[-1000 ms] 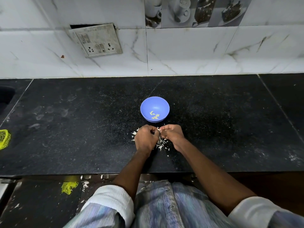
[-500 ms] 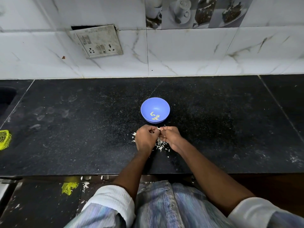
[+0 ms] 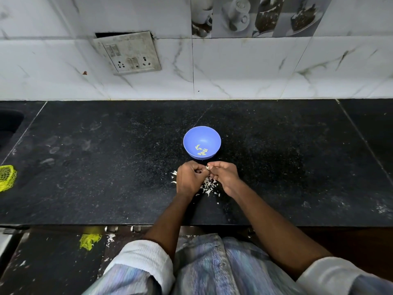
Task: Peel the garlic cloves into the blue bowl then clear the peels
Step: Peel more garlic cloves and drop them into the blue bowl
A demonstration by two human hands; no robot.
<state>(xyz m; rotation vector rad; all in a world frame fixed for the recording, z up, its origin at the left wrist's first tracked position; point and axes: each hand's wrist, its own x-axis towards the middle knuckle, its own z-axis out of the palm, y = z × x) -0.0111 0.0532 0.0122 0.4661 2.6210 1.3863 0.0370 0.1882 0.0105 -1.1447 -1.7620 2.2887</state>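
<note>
A blue bowl [image 3: 202,137] stands on the black counter with several peeled garlic cloves [image 3: 201,150] lying in it. Just in front of the bowl my left hand [image 3: 189,179] and my right hand [image 3: 225,176] meet fingertip to fingertip. Between them they pinch a small garlic clove [image 3: 207,167], of which only a pale tip shows. White garlic peels [image 3: 209,186] lie scattered on the counter under and between my hands.
The black stone counter [image 3: 106,167] runs to a tiled wall with a switch plate [image 3: 127,53]. A yellow mesh bag [image 3: 7,177] lies at the left edge, beside a dark sink recess [image 3: 9,124]. More yellow mesh [image 3: 89,240] lies on the floor below.
My hands stay together over the peels; the fingers have shifted slightly on the clove. The bowl has not moved.
</note>
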